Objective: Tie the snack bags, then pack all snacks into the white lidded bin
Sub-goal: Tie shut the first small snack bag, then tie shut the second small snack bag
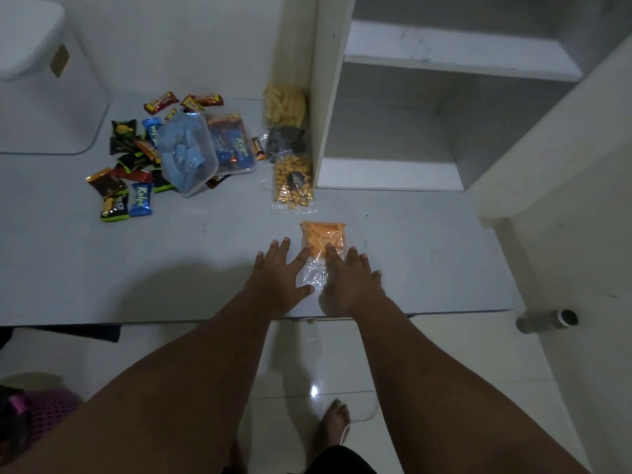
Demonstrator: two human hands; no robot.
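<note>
Head view: both hands lie flat on a clear bag of orange snacks (323, 236) near the front edge of the grey table (102, 268). The left hand (280, 271) and the right hand (349, 278) have straight, spread fingers pressing down on the empty clear part of the bag, gripping nothing; the orange pieces are bunched at its far end. Beyond it, against the side of the shelf unit (393, 131), three more bags lie in a row: yellow nuggets (294, 186), something dark (285, 142), and pale sticks (284, 106). To the left, a clear tub (188, 153) holds blue pieces, touching a second clear tub (232, 145) filled with blue and red wrappers. Loose wrapped sweets (130, 165) lie scattered around them. The white bin (34, 63) stands at the far left corner, lid on.
</note>
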